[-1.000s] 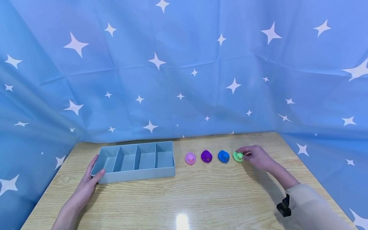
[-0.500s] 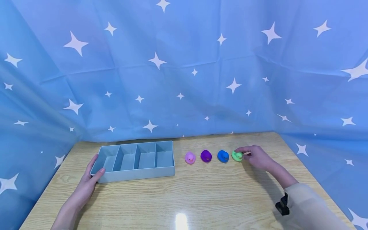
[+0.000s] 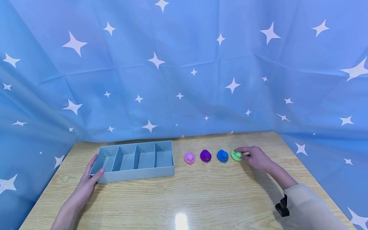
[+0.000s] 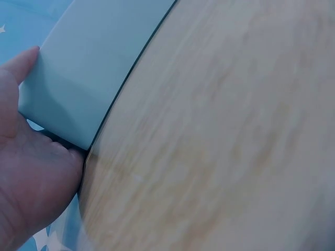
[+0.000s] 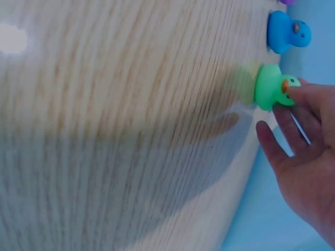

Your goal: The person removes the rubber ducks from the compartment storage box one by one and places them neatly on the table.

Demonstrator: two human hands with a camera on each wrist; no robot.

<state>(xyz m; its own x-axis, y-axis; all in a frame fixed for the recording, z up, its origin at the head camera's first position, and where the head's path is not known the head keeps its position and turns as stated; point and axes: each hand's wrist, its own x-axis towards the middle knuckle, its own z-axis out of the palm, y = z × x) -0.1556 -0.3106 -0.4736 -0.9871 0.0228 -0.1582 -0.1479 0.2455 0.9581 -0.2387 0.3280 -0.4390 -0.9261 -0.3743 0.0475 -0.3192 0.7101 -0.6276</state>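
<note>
At the left of the table, my left hand (image 3: 84,185) holds the near-left end of a grey-blue divided storage box (image 3: 137,174), thumb over the front corner and fingers along its left side. The left wrist view shows the thumb against the box's front wall (image 4: 78,73). On the right, my right hand (image 3: 258,158) pinches a green rubber duck (image 3: 235,156) by its head; the duck stands on the table. In the right wrist view the thumb and a finger meet at the head of the green duck (image 5: 268,86), with the other fingers spread below.
A blue duck (image 3: 222,156), a purple duck (image 3: 205,156) and a pink duck (image 3: 189,157) stand in a row between box and green duck. The wooden table (image 3: 201,198) backs onto a blue star-patterned curtain (image 3: 184,76). Several compartments divide the box.
Hardly anything differs. Both hands keep their places on the box and the green duck, and the head view has shifted very slightly.
</note>
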